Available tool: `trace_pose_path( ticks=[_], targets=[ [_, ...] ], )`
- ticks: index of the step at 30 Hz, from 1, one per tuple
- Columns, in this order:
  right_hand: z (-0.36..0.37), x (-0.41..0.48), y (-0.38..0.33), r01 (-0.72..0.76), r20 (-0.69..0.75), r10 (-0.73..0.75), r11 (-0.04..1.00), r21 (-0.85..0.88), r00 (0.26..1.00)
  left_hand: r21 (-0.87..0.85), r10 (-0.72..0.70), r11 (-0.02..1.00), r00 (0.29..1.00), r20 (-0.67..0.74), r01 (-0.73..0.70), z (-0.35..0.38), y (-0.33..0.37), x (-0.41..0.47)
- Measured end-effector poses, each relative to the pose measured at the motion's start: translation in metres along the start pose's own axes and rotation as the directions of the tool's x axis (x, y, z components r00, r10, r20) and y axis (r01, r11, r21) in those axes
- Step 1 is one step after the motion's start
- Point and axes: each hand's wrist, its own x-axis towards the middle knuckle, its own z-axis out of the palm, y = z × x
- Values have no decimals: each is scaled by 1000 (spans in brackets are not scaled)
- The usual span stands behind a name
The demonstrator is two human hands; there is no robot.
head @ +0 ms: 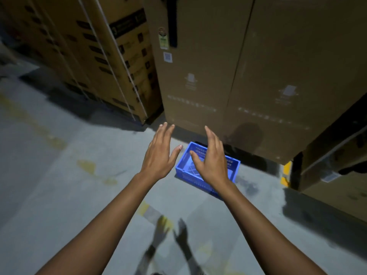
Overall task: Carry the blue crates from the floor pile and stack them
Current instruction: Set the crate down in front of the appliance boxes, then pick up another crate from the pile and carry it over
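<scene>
1. Forearms, two, bare. They enter from the 7 and 5 o'clock edges and reach up toward mid-frame.
2. Left hand (pixel 158 155). Back to the camera, fingers straight and close together, thumb spread toward 3 o'clock. It is open and holds nothing. It sits at 9 o'clock of the crate.
3. Right hand (pixel 212 161). Back to the camera, fingers straight, thumb spread toward 9 o'clock. It is open and holds nothing. It overlaps the crate in view and covers part of the crate's inside and far wall.
4. Crate (pixel 195 182), blue, one seen. It stands upright with an open top and slotted walls, and its inside looks empty where visible. It rests on the floor at 5 o'clock of frame centre, its far side close to the foot of the big carton.
5. Floor (pixel 59 175), grey concrete with faint yellowish stains toward 9 o'clock. The shadows (pixel 170 235) of both hands fall at 6 o'clock.
6. Big carton (pixel 198 86), brown, tall, at 12 to 2 o'clock, with pale print and small labels (pixel 167 56) near its left edge.
7. Strapped cartons (pixel 109 66), brown, at 10 to 11 o'clock, bound with pale bands and carrying dark printed marks.
8. Side carton (pixel 337 165), brown, at 3 to 4 o'clock.
9. Yellow mark (pixel 287 171), low down at 4 o'clock, between the big carton and the side carton.
</scene>
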Motion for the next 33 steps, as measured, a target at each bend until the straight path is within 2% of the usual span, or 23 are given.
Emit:
trace_pose_path(
  ticks=[7, 16, 22, 25, 33],
  targets=[
    [18, -29, -61, 66, 55, -77, 981, 182, 995, 0, -180, 983, 975, -129, 181, -54, -15, -80],
    [61, -128, -193, 185, 148, -272, 883, 431, 951, -5, -322, 938, 864, -386, 347, -157, -42, -238],
    [97, -251, -296, 243, 221, -410, 811, 532, 885, 6, -427, 864, 741, -519, 503, -231, -72, -412],
    [110, -330, -355, 243, 252, -486, 743, 624, 837, 5, -452, 826, 667, -593, 564, -274, -78, -511],
    [135, -522, -495, 206, 329, -705, 559, 803, 628, 1, -487, 666, 435, -758, 746, -365, -73, -749]
  ],
)
